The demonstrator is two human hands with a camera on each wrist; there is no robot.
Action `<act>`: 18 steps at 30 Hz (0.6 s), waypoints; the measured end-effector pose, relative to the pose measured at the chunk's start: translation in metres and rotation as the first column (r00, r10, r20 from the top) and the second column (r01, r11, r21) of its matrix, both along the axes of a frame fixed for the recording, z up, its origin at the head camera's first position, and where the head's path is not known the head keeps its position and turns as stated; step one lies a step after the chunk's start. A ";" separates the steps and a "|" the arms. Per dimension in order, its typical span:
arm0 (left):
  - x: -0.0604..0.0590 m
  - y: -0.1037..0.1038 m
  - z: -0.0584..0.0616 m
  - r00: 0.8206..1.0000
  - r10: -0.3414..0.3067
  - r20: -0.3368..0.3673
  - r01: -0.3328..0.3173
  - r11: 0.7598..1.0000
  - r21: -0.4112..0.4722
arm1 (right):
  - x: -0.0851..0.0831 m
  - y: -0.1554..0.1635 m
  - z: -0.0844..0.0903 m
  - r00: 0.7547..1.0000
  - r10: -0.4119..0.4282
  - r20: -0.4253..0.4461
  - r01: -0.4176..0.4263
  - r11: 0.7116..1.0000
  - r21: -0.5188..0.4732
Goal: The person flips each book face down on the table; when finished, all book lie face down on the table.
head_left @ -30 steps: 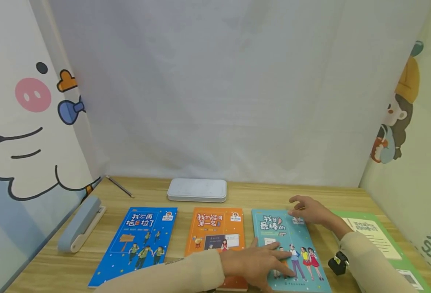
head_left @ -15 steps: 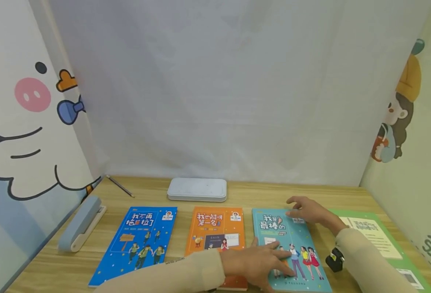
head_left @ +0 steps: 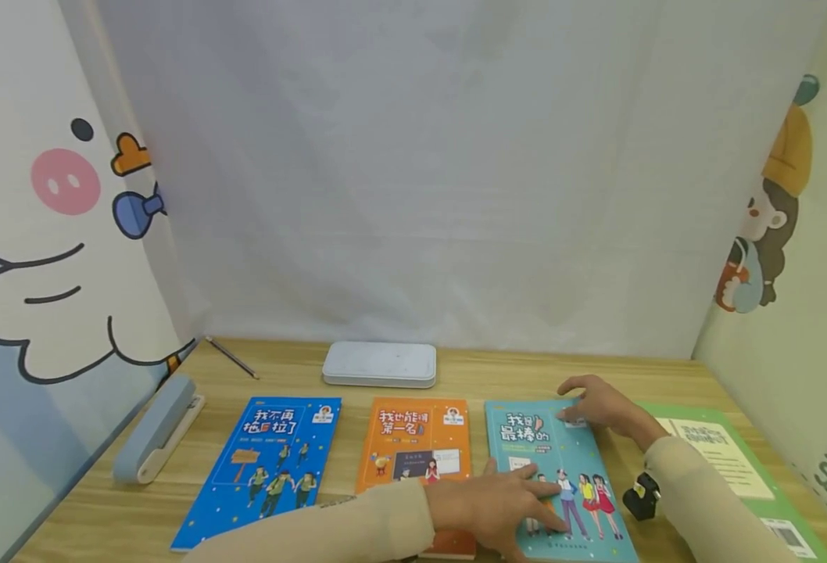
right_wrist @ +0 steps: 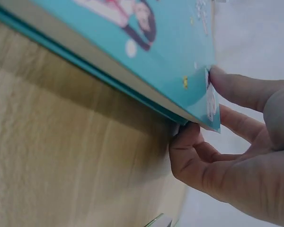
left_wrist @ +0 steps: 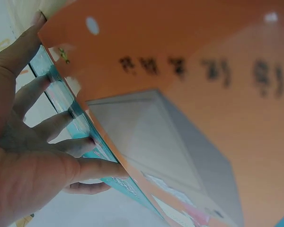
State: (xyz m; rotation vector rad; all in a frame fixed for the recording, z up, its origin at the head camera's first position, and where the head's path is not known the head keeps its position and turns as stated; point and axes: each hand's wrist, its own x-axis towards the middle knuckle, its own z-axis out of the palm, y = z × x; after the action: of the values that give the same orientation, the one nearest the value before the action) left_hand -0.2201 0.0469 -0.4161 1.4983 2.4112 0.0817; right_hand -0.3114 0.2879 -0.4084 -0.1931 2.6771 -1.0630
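Note:
A teal book (head_left: 533, 442) lies flat on the table, cover up. Across its lower part rests my left hand (head_left: 494, 508), fingers spread and fairly straight on the cover; in the left wrist view the same hand (left_wrist: 42, 142) shows beyond the orange book. My right hand (head_left: 606, 410) is at the teal book's far right corner. The right wrist view shows this hand (right_wrist: 246, 146) pinching the corner, thumb on the cover and curled fingers at the edge below. An orange book (head_left: 413, 438) lies to the left, partly hidden under my left forearm.
Further left are a blue book (head_left: 266, 461) and a blue-grey stapler (head_left: 156, 430). A white pencil case (head_left: 378, 363) and a pencil (head_left: 232, 358) lie toward the back. At the right, a green book (head_left: 730, 461) is partly covered by my right sleeve.
My right hand has shifted slightly to the right at the teal book's corner. My left hand stays in the same place on the cover.

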 end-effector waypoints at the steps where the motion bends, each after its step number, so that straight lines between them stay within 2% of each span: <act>1: 0.000 0.001 0.000 1.000 0.002 0.001 -0.002 1.000 -0.003 | 0.001 0.001 0.001 1.000 0.002 0.010 -0.002 1.000 -0.011; 13: 0.001 0.001 0.000 0.999 -0.006 0.036 0.006 1.000 -0.001 | 0.009 0.013 0.002 0.992 0.092 0.083 -0.081 0.989 -0.121; 18: 0.001 0.001 0.001 1.000 0.000 0.000 0.000 1.000 -0.013 | 0.010 0.020 0.002 0.986 0.116 0.117 -0.096 0.981 -0.167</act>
State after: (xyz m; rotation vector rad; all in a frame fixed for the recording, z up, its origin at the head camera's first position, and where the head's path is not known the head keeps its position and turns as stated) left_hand -0.2194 0.0481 -0.4146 1.4925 2.4070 0.0662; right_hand -0.3017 0.3077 -0.4060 -0.2856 2.4419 -1.2155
